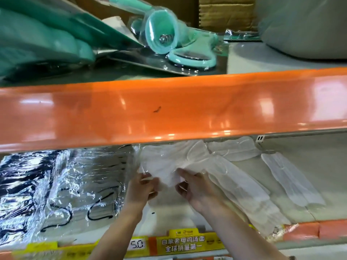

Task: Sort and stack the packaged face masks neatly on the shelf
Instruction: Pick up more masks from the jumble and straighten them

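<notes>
Right now your left hand (145, 186) and right hand (195, 186) both pinch a white mask pack (165, 166) at the middle of the lower shelf (300, 209), fingers curled on its wrapper. More white packs (242, 188) lie at three o'clock of it; black mask bundles (62, 186) sit at nine o'clock.
</notes>
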Demonstrator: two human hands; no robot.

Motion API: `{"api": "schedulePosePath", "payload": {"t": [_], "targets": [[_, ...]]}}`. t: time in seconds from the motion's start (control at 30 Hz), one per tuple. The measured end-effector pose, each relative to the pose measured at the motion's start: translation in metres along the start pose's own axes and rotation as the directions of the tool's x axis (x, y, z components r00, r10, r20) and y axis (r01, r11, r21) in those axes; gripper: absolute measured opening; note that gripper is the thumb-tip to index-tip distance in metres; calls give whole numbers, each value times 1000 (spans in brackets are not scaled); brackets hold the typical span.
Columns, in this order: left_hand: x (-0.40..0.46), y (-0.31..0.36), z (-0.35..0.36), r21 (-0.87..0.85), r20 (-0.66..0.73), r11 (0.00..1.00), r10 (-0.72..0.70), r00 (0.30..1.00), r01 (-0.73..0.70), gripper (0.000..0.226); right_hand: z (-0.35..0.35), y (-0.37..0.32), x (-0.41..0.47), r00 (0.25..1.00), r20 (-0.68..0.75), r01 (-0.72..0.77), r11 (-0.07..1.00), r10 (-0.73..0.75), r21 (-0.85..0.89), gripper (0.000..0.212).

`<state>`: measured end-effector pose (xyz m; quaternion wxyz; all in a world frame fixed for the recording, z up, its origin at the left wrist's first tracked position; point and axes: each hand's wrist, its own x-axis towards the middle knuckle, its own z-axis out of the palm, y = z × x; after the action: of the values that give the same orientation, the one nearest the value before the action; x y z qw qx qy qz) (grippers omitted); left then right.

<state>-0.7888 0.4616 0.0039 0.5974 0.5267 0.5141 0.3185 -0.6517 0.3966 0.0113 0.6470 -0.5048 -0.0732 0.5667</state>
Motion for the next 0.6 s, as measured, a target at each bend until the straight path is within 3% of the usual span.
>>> {"api": "schedulePosePath", "payload": {"t": [0.17,0.27,0.37,0.4,0.43,0.5,0.53,0.6], "targets": [[11,7,-11,228,9,957,180,984,-178,22,-13,-8,14,959,-251,135,991,-133,-8,21],[24,11,-18,350,21,901,264,964,-255,24,-22,-17,23,915,-298,193,943,-272,-271,25],[42,13,-21,440,20,839,347,938,-320,26,-22,-20,33,860,-290,241,835,-420,-494,5],[48,13,-20,514,23,790,378,925,-336,27,-22,-21,37,822,-276,232,735,-498,-637,18],[54,12,-19,585,30,732,411,911,-349,30,-25,-19,41,790,-213,188,558,-575,-808,32],[63,10,-17,687,75,628,438,896,-365,40,-29,-16,44,747,26,103,78,-664,-992,46],[67,7,-16,714,108,589,440,892,-377,45,-29,-15,43,751,138,99,-96,-646,-990,46],[71,4,-14,755,157,525,435,887,-392,52,-28,-11,43,794,266,145,-255,-546,-956,42]]}}
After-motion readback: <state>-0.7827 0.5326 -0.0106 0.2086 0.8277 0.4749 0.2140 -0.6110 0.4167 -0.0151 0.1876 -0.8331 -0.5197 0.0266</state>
